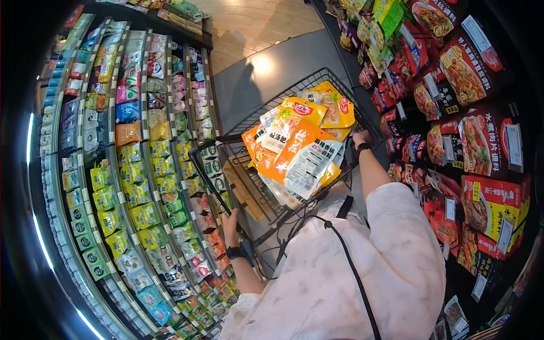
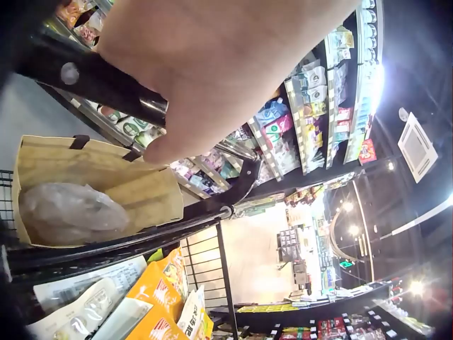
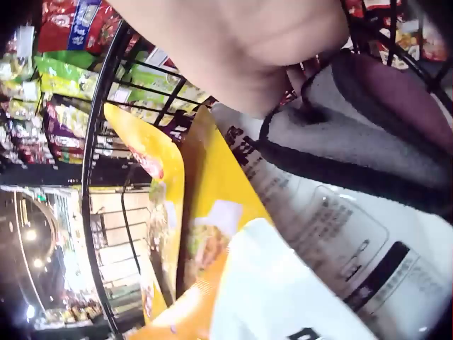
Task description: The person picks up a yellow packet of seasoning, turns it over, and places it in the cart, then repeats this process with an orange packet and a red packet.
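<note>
A black wire shopping cart [image 1: 317,76] stands in a shop aisle in front of me. Orange, yellow and white food packets [image 1: 294,153] are heaped in its basket. My left hand [image 1: 229,222] grips the cart's black handle bar [image 1: 208,184]; in the left wrist view its fingers [image 2: 212,64] curl round that bar [image 2: 92,78]. My right hand [image 1: 360,137] holds the cart's rim on the right side. The right wrist view shows that hand [image 3: 248,42] just above the packets [image 3: 212,212]. A brown paper bag [image 1: 241,190] lies in the near part of the cart.
Shelves of small packets [image 1: 130,170] line the left of the aisle. Racks of red boxed foods [image 1: 476,141] hang on the right. Grey floor [image 1: 266,73] runs ahead of the cart. The paper bag [image 2: 134,188] holds something wrapped in clear plastic [image 2: 67,212].
</note>
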`<state>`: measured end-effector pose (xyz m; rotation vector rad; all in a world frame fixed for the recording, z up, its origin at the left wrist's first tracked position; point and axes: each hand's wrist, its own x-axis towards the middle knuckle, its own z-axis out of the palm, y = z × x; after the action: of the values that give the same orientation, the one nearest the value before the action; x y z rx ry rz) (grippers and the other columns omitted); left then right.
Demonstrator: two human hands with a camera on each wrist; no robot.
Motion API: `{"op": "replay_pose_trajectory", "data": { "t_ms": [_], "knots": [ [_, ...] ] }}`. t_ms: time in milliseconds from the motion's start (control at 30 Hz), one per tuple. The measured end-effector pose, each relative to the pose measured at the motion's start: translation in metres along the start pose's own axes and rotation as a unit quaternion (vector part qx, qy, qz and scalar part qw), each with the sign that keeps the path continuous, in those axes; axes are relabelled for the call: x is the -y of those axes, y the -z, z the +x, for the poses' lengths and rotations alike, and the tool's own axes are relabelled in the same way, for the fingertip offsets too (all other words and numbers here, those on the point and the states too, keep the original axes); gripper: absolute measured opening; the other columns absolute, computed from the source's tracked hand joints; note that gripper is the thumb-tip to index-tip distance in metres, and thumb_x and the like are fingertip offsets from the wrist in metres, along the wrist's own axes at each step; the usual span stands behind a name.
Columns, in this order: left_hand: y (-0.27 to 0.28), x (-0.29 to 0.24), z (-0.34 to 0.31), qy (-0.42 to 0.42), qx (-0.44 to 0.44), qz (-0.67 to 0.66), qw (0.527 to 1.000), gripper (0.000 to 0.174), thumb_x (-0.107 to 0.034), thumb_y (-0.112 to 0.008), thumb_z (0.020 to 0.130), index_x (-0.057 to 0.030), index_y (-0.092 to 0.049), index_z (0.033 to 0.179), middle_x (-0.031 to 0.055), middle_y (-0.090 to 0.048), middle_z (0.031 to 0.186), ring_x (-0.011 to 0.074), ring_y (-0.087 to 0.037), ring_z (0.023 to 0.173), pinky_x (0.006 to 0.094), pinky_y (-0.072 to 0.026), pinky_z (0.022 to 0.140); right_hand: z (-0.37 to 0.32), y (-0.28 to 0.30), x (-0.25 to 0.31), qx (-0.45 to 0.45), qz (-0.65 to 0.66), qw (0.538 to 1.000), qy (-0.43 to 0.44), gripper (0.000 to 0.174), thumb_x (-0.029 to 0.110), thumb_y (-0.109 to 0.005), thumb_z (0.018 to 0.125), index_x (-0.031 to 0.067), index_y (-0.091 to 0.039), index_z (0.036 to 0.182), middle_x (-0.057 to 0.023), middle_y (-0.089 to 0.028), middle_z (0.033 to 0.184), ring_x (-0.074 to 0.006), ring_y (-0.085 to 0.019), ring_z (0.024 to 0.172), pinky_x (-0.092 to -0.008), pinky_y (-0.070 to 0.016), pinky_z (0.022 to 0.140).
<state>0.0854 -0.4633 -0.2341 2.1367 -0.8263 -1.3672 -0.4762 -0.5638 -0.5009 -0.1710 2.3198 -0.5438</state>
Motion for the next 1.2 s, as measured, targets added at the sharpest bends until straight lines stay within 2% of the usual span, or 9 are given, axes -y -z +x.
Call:
{"op": "replay_pose_trajectory", "data": {
  "t_ms": [100, 200, 533, 633, 667, 800, 1033, 1167, 1200],
  "knots": [
    [-0.004, -0.006, -0.007, -0.017, 0.004, 0.014, 1.000, 0.095, -0.039, -0.069, 0.092, -0.0001, -0.012, 0.159, 0.0153, -0.021, 0.163, 0.0270, -0.023, 0.150, 0.0356, -0.0248, 0.117, 0.008, -0.007, -0.010, -0.035, -0.081, 0.992, 0.088, 0.050, 0.023, -0.065, 0.087, -0.0023, -0.057, 0.129, -0.0278, -0.061, 0.129, -0.0402, -0.055, 0.126, -0.0443, -0.0446, 0.106],
    [-0.017, -0.013, -0.011, 0.024, -0.092, 0.101, 0.990, 0.097, -0.040, -0.067, 0.094, 0.0003, -0.006, 0.159, 0.0163, -0.013, 0.165, 0.0286, -0.016, 0.152, 0.0379, -0.0223, 0.119, 0.008, -0.009, -0.014, -0.024, -0.125, 0.985, 0.113, 0.045, 0.023, -0.064, 0.087, -0.0009, -0.060, 0.125, -0.0269, -0.060, 0.131, -0.0394, -0.056, 0.125, -0.0447, -0.0448, 0.105],
    [-0.019, -0.026, -0.010, 0.047, -0.089, 0.132, 0.986, 0.105, -0.046, -0.068, 0.091, 0.0012, -0.001, 0.158, 0.0189, -0.007, 0.166, 0.0316, -0.011, 0.153, 0.0388, -0.0186, 0.121, -0.013, 0.030, 0.026, 0.085, -0.105, 0.989, 0.057, 0.042, 0.013, -0.064, 0.082, -0.0003, -0.066, 0.121, -0.0251, -0.063, 0.128, -0.0379, -0.058, 0.124, -0.0422, -0.0466, 0.103],
    [-0.019, -0.023, -0.005, 0.042, -0.084, 0.130, 0.987, 0.107, -0.046, -0.069, 0.090, 0.0033, -0.002, 0.157, 0.0199, -0.008, 0.166, 0.0308, -0.012, 0.153, 0.0361, -0.0172, 0.121, -0.024, 0.038, 0.027, 0.099, -0.071, 0.980, 0.155, 0.042, 0.020, -0.061, 0.085, 0.0003, -0.066, 0.122, -0.0248, -0.063, 0.128, -0.0396, -0.059, 0.122, -0.0419, -0.0481, 0.103],
    [-0.019, -0.023, -0.004, 0.045, -0.082, 0.116, 0.989, 0.107, -0.044, -0.069, 0.090, 0.0044, -0.002, 0.157, 0.0196, -0.008, 0.166, 0.0296, -0.011, 0.153, 0.0346, -0.0161, 0.121, -0.029, 0.038, 0.024, 0.040, -0.051, 0.981, 0.184, 0.030, 0.019, -0.060, 0.084, 0.0025, -0.070, 0.108, -0.0231, -0.068, 0.115, -0.0408, -0.063, 0.113, -0.0445, -0.0508, 0.095],
    [-0.021, -0.030, -0.014, 0.023, -0.075, 0.113, 0.991, 0.105, -0.043, -0.068, 0.091, 0.0048, -0.001, 0.157, 0.0207, -0.009, 0.165, 0.0316, -0.018, 0.152, 0.0360, -0.0219, 0.119, -0.040, 0.078, 0.026, 0.060, -0.042, 0.961, 0.267, 0.016, 0.020, -0.062, 0.084, 0.0038, -0.060, 0.082, -0.0218, -0.067, 0.088, -0.0421, -0.065, 0.089, -0.0503, -0.0497, 0.076],
    [-0.016, -0.039, -0.024, 0.034, -0.034, 0.084, 0.995, 0.104, -0.043, -0.066, 0.093, 0.0025, 0.001, 0.157, 0.0208, -0.008, 0.165, 0.0328, -0.018, 0.151, 0.0405, -0.0236, 0.119, -0.130, 0.144, 0.039, -0.031, 0.018, 0.918, 0.396, 0.019, 0.022, -0.058, 0.093, 0.0049, -0.054, 0.087, -0.0194, -0.066, 0.086, -0.0444, -0.063, 0.087, -0.0508, -0.0486, 0.071],
    [-0.001, -0.040, -0.018, -0.009, -0.073, 0.046, 0.996, 0.104, -0.041, -0.068, 0.092, 0.0032, 0.000, 0.157, 0.0209, -0.012, 0.165, 0.0317, -0.015, 0.152, 0.0400, -0.0217, 0.119, -0.149, 0.180, 0.035, -0.020, 0.148, 0.869, 0.472, 0.024, 0.020, -0.059, 0.097, 0.0012, -0.050, 0.086, -0.0172, -0.059, 0.074, -0.0332, -0.061, 0.070, -0.0404, -0.0459, 0.063],
    [-0.010, -0.065, -0.037, -0.014, -0.143, 0.096, 0.985, 0.098, -0.039, -0.068, 0.092, 0.0020, -0.009, 0.158, 0.0219, -0.019, 0.163, 0.0333, -0.024, 0.149, 0.0405, -0.0239, 0.118, -0.144, 0.182, 0.030, -0.004, 0.187, 0.855, 0.485, 0.025, 0.018, -0.059, 0.100, 0.0018, -0.047, 0.084, -0.0072, -0.051, 0.071, -0.0165, -0.051, 0.066, -0.0315, -0.0420, 0.061]
  ]
}}
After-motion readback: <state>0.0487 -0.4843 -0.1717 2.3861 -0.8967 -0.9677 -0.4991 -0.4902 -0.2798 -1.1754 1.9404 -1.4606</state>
